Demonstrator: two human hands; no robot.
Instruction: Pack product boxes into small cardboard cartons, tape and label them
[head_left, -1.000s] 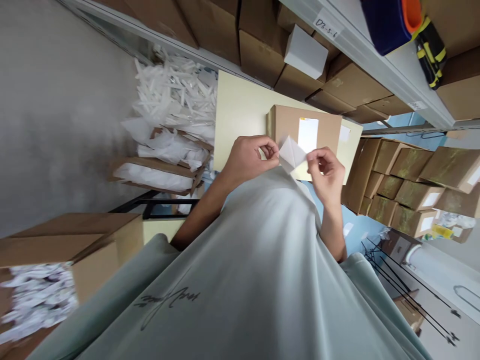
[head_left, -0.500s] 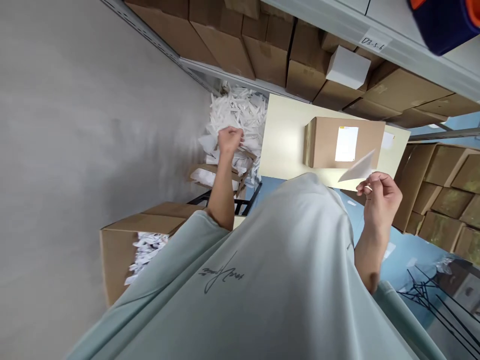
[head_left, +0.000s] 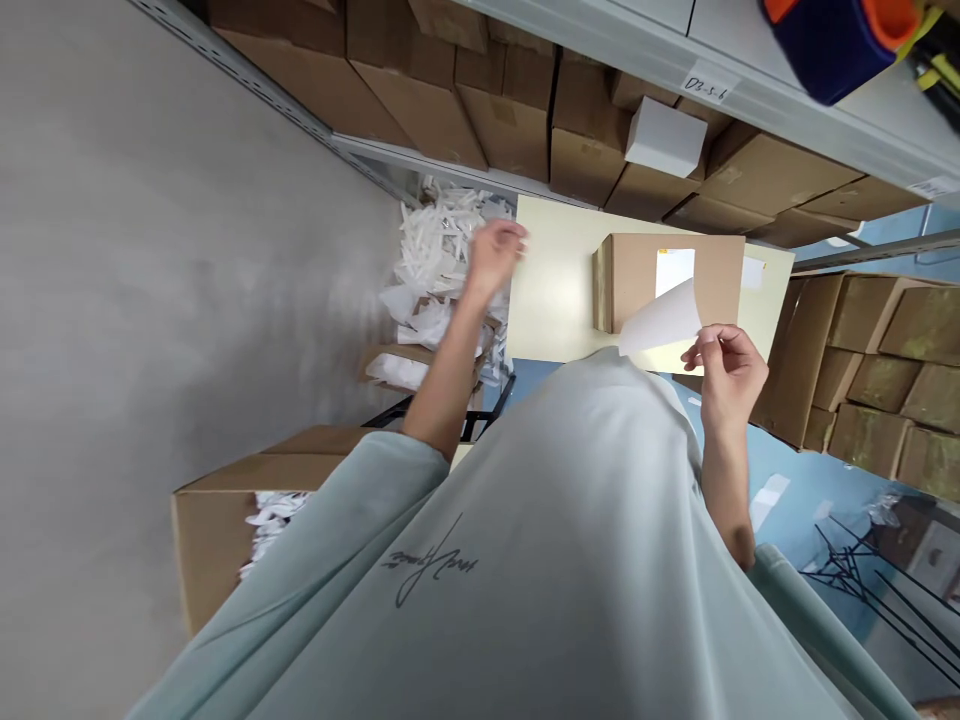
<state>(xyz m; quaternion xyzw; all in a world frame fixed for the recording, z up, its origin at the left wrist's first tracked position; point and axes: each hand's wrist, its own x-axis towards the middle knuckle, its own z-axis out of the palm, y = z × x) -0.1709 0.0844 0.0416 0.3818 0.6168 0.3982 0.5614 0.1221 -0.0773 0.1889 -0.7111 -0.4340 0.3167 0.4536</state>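
head view: right hand (head_left: 726,362) pinched a white paper sheet (head_left: 661,318) at its corner, sheet raised in front of the labelled cardboard box (head_left: 667,280) on the cream table (head_left: 555,290). left hand (head_left: 496,256) was blurred, above the pile of white plastic pieces (head_left: 442,250) beside the table's edge; couldn't tell if it gripped anything. open carton (head_left: 225,510) of white scraps sat near the left sleeve.
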